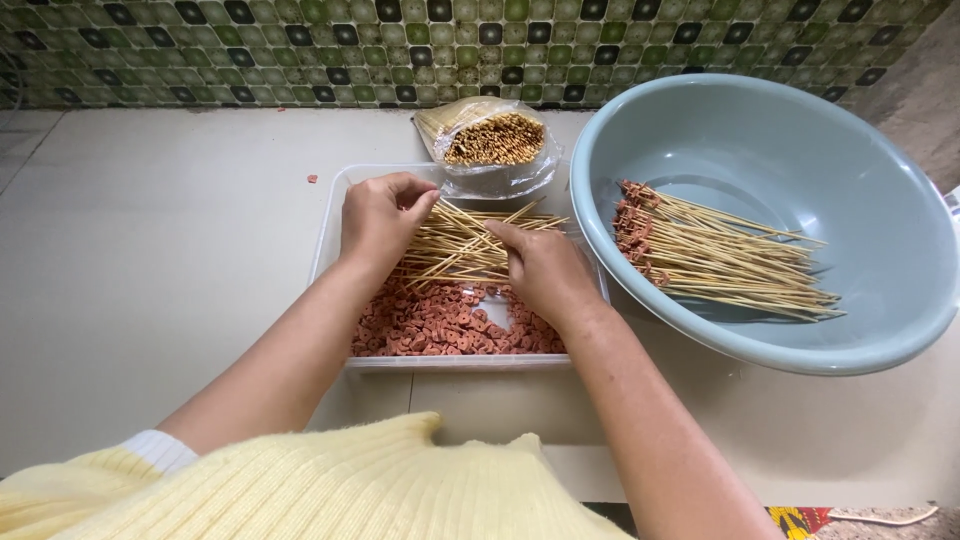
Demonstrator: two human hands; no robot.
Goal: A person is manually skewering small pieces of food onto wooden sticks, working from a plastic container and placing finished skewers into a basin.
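Observation:
A clear plastic tray [330, 215] holds a layer of small reddish-brown pieces [440, 325] and a loose pile of bamboo skewers [462, 245] lying across them. My left hand [378, 218] rests on the left end of that pile, fingers pinched around a few skewers. My right hand [540, 268] lies over the right side of the pile, its fingertips closed on a skewer near the middle. Both forearms reach in from a pale yellow knitted sleeve at the bottom.
A large grey-blue basin [780, 130] to the right holds several skewers [720, 258] threaded with reddish pieces at their left ends. A plastic bag of skewers [492, 140] lies behind the tray. A green tiled wall runs along the back of the beige counter.

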